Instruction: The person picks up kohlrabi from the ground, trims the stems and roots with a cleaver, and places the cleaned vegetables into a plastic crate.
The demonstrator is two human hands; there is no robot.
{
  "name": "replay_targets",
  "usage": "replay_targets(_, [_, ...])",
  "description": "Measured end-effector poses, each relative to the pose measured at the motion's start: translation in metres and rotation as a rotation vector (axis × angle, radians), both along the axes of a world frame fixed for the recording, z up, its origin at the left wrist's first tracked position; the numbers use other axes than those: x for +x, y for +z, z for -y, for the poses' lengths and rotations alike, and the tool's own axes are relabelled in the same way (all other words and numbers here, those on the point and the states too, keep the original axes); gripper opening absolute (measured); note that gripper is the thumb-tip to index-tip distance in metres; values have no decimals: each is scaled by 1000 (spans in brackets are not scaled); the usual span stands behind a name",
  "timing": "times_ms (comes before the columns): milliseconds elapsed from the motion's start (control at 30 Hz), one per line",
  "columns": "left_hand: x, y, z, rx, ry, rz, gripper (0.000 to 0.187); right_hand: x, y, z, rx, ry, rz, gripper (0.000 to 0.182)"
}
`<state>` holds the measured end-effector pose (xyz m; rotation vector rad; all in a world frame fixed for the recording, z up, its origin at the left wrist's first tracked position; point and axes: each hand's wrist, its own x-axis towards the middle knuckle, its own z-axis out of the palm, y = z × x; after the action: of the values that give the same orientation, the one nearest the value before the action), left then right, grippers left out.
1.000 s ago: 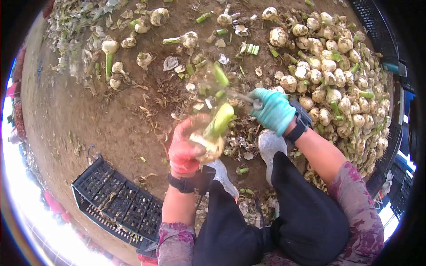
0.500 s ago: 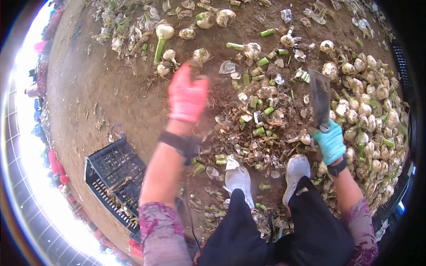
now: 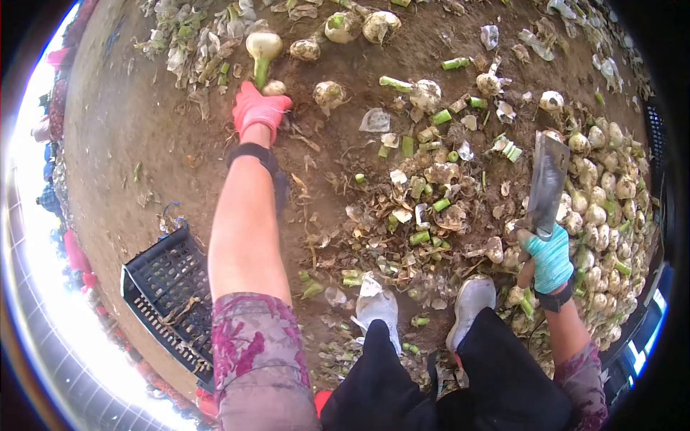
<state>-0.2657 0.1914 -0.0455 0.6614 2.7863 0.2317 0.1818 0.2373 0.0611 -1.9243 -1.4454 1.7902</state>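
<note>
My left hand (image 3: 260,111), in a pink glove, is at the lower end of the green stem of a large white garlic bulb (image 3: 264,46); its fingers look curled around the stem, partly hidden by the glove. A smaller bulb (image 3: 274,87) lies right beside the fingers. My right hand (image 3: 549,258) wears a teal glove and grips the handle of a cleaver (image 3: 549,176), its broad, dirty blade pointing up and away from me. The cleaver is held at the left edge of a big garlic pile (image 3: 600,208).
Cut green stems (image 3: 420,238) and dry skins litter the soil ahead of my shoes (image 3: 377,316). Several loose bulbs (image 3: 329,95) lie farther out. At the left is a black plastic crate (image 3: 169,287). Leaf scraps (image 3: 194,43) are heaped at the far left.
My left hand has moved forward and left, reaching the stem of the large bulb. My right hand, still holding the cleaver, has shifted slightly right and nearer to me. The view has shifted a little.
</note>
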Motion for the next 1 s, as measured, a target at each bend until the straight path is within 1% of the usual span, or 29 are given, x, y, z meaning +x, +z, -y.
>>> replay_targets(33, [8,4,2,-11,19,-1,72,0,-3,1,32,-2,0,23])
replay_targets(67, [16,6,7,53,13,62,60,1,-6,2,65,-6,1,24])
replay_targets(100, [28,6,18,118,-50,82,58,1,-6,4,62,-17,-2,24])
replay_targets(133, [50,14,28,137,-58,131,62,1,-5,7,31,-24,-40,23])
replay_targets(167, [72,26,38,157,-37,337,66,1,-4,9,2,-30,-78,23])
replay_targets(200, [96,13,56,68,-186,42,68,3,-3,11,3,-6,-47,21])
replay_targets(233, [121,21,67,43,-203,63,72,3,-2,15,18,-1,-58,19])
replay_targets(267, [141,24,81,72,-258,146,73,4,-1,18,22,3,-75,18])
replay_targets(300, [153,1,104,210,-297,258,72,5,0,22,24,11,-91,18])
replay_targets(367, [189,11,126,344,-374,228,69,9,0,30,17,22,-98,17])
replay_targets(400, [199,12,134,379,-437,64,62,10,2,34,9,9,-104,18])
replay_targets(433, [202,10,143,366,-441,69,62,9,4,39,3,-5,-113,18])
replay_targets(500, [203,1,159,514,22,554,55,12,8,47,-40,-13,-123,19])
replay_targets(567, [205,30,159,784,388,951,41,13,11,52,-55,-4,-135,17])
replay_targets(633, [209,43,171,1068,543,1161,37,13,12,60,-34,-43,-165,16])
replay_targets(667, [209,48,175,1066,535,1154,37,14,12,62,-39,-59,-173,15])
replay_targets(733, [211,54,181,1076,459,1343,35,18,13,66,-44,-80,-176,14])
replay_targets(767, [209,54,185,1074,458,1344,35,19,14,68,-43,-59,-168,14])
replay_targets(833, [205,49,193,885,527,1517,45,21,15,71,-45,-13,-151,16])
replay_targets(867, [211,45,190,832,607,1373,44,23,14,73,-35,6,-159,17])
replay_targets(900, [205,32,199,741,676,1388,42,24,14,75,-38,6,-159,17])
replay_targets(967, [217,54,184,822,868,1307,42,26,14,77,-42,-11,-165,18])
replay_targets(1000, [216,60,191,784,883,1220,44,28,12,79,-27,-18,-176,20])
